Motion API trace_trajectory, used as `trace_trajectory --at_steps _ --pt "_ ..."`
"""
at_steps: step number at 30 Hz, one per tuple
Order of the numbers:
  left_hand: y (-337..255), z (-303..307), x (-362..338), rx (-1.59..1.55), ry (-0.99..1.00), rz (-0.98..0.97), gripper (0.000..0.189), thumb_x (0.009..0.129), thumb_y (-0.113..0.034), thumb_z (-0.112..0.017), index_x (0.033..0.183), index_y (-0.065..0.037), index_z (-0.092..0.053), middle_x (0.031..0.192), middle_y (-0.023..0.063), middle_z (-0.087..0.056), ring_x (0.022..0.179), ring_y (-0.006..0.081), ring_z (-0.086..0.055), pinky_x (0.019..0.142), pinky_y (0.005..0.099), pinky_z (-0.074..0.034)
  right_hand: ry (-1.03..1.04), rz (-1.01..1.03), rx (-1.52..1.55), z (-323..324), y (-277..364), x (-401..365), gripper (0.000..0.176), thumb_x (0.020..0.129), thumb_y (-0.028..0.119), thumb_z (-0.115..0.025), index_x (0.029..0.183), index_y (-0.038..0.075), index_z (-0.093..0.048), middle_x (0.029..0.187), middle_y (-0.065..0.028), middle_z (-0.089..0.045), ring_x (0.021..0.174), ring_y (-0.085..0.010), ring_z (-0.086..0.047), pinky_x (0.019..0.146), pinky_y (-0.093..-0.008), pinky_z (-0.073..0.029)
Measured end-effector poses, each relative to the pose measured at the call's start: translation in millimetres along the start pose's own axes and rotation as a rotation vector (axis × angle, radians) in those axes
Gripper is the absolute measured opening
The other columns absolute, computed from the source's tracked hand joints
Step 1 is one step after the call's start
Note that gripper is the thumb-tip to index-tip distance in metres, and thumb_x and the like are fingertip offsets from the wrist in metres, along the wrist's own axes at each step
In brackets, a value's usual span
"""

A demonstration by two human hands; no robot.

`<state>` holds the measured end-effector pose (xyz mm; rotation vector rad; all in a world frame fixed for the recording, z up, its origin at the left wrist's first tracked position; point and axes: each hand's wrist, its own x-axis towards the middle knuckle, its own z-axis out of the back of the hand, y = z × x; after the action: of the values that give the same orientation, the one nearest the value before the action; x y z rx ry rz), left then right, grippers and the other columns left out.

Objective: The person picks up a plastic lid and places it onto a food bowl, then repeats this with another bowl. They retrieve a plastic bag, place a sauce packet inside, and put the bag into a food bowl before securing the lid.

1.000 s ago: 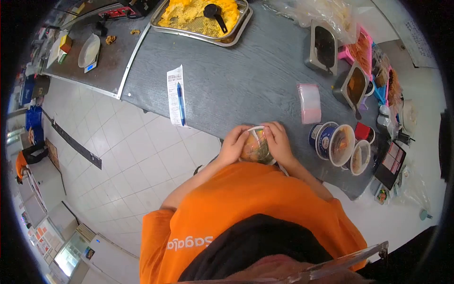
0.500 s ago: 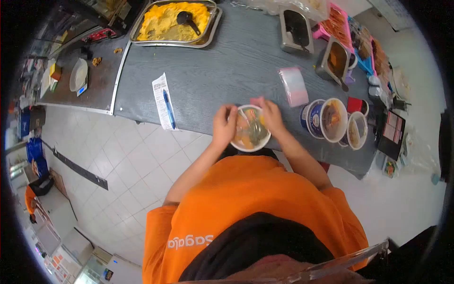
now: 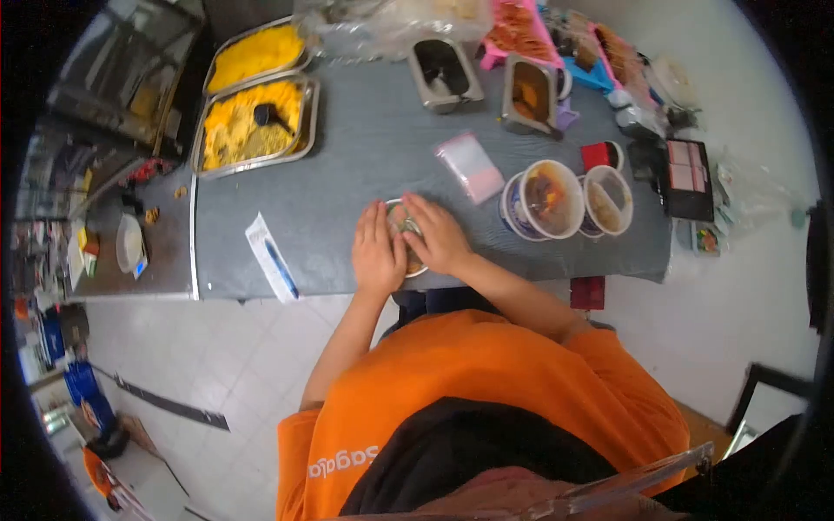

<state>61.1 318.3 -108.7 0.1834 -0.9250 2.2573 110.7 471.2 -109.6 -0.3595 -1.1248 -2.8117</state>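
Note:
A round white-rimmed bowl [image 3: 415, 266] with green and orange contents rests at the table's front edge, largely covered by my hands. My left hand [image 3: 380, 249] lies flat over its left side, fingers stretched forward. Across its right side spreads my right hand [image 3: 437, 234], with the fingers flat on top. A clear pack with a pink edge [image 3: 470, 168] lies beyond my right hand. To the left are a paper slip [image 3: 262, 247] and a blue pen [image 3: 280, 266] on it.
Trays of yellow food [image 3: 252, 130] stand at the back left, one with a black scoop [image 3: 271, 115]. Metal containers [image 3: 445, 74] are at the back. Tubs [image 3: 552, 200] stand on the right, near a black case [image 3: 689, 180]. An orange-clad person [image 3: 97, 471] is at lower left.
The view has shifted and turned. My hands have moved from the bowl's sides onto its top, with the fingers now laid flat. The bowl is farther onto the table.

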Motion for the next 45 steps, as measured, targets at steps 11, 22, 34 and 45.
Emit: trace_trajectory --at_steps 11,22,34,45 --pt "26.1 -31.6 8.2 -0.089 -0.279 0.305 0.051 0.095 -0.032 -0.043 0.132 0.003 -0.040 0.133 0.0252 -0.041 0.124 0.0389 -0.039 0.104 0.0448 -0.028 -0.381 -0.120 0.100 98.5 12.9 -110.7 0.019 0.086 0.015 -0.058 0.098 0.001 -0.059 0.097 -0.0149 -0.056 0.090 -0.0315 -0.054 0.080 -0.0394 -0.043" --pt "16.4 -20.8 -22.0 0.042 0.001 0.666 0.041 0.095 -0.031 -0.039 0.100 0.004 -0.060 0.088 0.0269 -0.063 0.082 0.0413 -0.060 0.072 0.0427 -0.046 -0.952 -0.415 0.310 205.1 -78.4 -210.3 0.021 0.092 0.009 -0.046 0.081 -0.001 -0.060 0.071 -0.0056 -0.054 0.067 -0.0134 -0.052 0.061 -0.0274 -0.041" --pt "-132.3 4.3 37.1 -0.474 -0.218 0.620 0.037 0.097 -0.029 -0.042 0.102 0.003 -0.060 0.089 0.0087 -0.062 0.076 0.0158 -0.055 0.067 0.0299 -0.044 -0.882 -0.442 0.425 257.7 -150.8 -219.2 0.017 0.091 0.017 -0.053 0.093 0.001 -0.060 0.080 -0.0058 -0.057 0.073 -0.0131 -0.054 0.069 -0.0266 -0.044" --pt "-189.4 -70.5 139.4 0.033 0.155 0.148 0.039 0.096 -0.032 -0.043 0.088 0.002 -0.061 0.072 0.0217 -0.061 0.069 0.0369 -0.061 0.066 0.0418 -0.045 -0.725 -0.497 0.161 235.7 -184.5 -199.2 0.049 0.082 0.031 -0.067 0.117 0.002 -0.049 0.113 -0.0219 -0.048 0.108 -0.0348 -0.045 0.092 -0.0417 -0.037"
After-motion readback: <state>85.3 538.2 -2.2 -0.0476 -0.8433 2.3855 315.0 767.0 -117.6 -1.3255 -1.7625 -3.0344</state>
